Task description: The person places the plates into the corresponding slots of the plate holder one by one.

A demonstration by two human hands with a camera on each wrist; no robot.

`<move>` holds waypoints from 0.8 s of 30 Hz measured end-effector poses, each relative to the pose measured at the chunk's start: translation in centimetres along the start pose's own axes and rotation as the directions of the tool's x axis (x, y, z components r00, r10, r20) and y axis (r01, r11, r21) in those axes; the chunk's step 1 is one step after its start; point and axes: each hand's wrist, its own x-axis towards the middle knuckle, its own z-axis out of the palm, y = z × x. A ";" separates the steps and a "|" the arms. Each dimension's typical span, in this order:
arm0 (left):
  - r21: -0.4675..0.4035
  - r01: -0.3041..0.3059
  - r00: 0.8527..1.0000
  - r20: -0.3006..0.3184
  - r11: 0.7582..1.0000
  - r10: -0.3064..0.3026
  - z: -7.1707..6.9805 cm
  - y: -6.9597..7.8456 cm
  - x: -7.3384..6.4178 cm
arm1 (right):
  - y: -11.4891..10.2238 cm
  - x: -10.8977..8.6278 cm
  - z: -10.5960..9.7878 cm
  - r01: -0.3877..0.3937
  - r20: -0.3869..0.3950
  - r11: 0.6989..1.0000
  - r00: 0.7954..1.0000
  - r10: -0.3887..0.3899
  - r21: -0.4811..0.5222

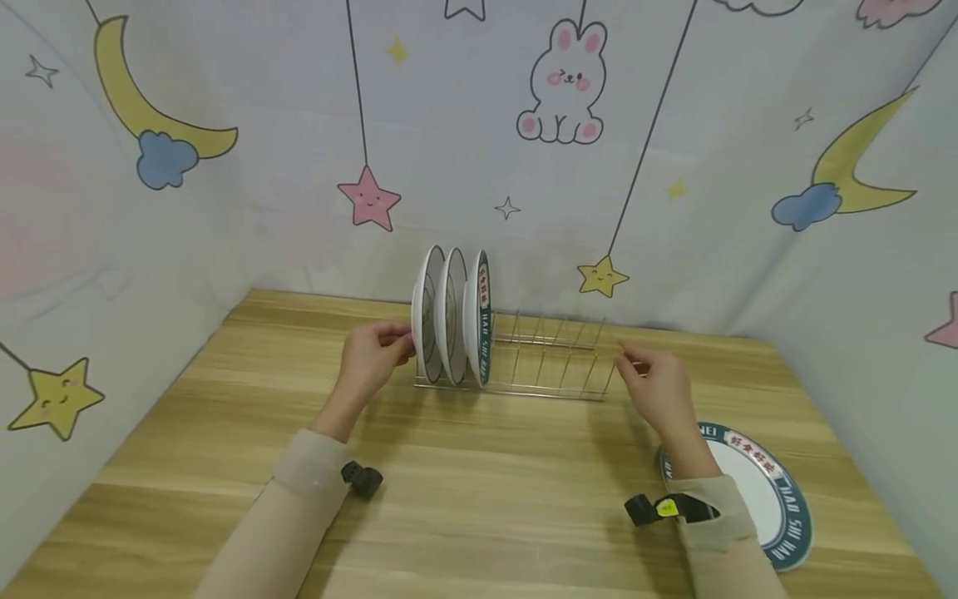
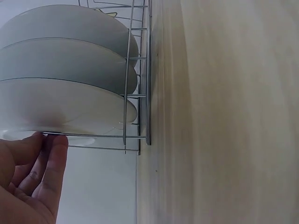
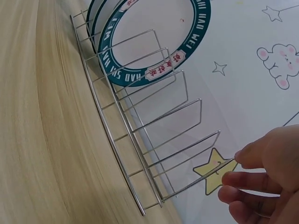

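A metal wire dish rack (image 1: 535, 393) stands on the table, with three plates upright in its left part. The rightmost plate (image 1: 485, 324) turns its green lettered rim to the right; white undersides of the plates (image 2: 60, 102) fill the left wrist view. At the rack's left end, my left hand (image 1: 367, 358) pinches the end wire beside the leftmost plate (image 1: 421, 333). My right hand (image 1: 662, 387) holds the right end wire between thumb and fingers, seen closer in the right wrist view, where bare slots of the rack (image 3: 200, 112) lie between hand and plates.
Another green-rimmed plate (image 1: 789, 507) lies flat on the wooden table (image 1: 486, 491) at the right, partly under my right forearm. A cloth wall (image 1: 449, 125) printed with stars, moons and a rabbit rises close behind the rack and at both sides.
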 end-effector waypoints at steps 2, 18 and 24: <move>0.009 -0.002 1.000 0.003 1.000 0.002 0.1 0.0 0.0 | 0.1 -0.4 -0.5 0.011 -0.022 1.000 1.000 -0.011 0.009; 0.051 0.002 1.000 0.009 0.999 -0.002 0.1 0.0 0.1 | 2.1 -5.8 -4.0 0.031 0.057 0.999 0.998 -0.029 -0.035; 0.064 0.006 1.000 0.008 0.998 -0.007 0.0 0.2 0.1 | 3.3 -8.1 -4.3 -0.001 0.090 0.997 0.996 0.008 -0.074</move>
